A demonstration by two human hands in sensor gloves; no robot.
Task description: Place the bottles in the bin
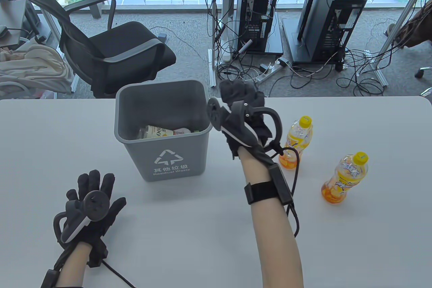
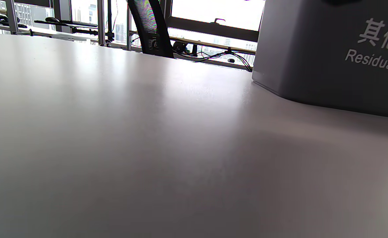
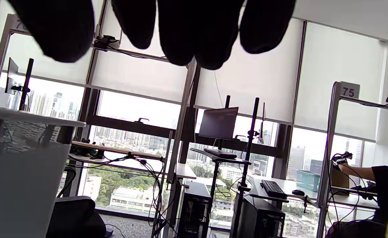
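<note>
Centrally in the table view, a grey bin (image 1: 162, 132) stands on a white table (image 1: 354, 234), printed with a recycling symbol and the words "Residual Waste". Inside it, low against the near wall, lies at least one bottle (image 1: 158, 131) with a pale label; how many are in there cannot be told.

Just right of the bin's upper right corner, the right hand (image 1: 244, 109) is raised above the table, its fingers curled loosely and pointing toward the top of the frame. It has hold of nothing. In the right wrist view, four dark fingertips (image 3: 194, 36) hang from the top edge with only the office windows behind them.

To the right of that hand, a juice bottle with a yellow cap (image 1: 295, 142) lies on the table, partly hidden behind the glove's tracker. A second juice bottle (image 1: 346, 178) lies further toward the right and lower in the frame, well apart from the bin.

At the lower left, the left hand (image 1: 91, 207) rests palm down on the table, fingers spread flat, gripping nothing. The left wrist view shows only bare tabletop and the bin's wall at upper right.

Beyond the table, at upper left, stands a black office chair (image 1: 111, 45).
</note>
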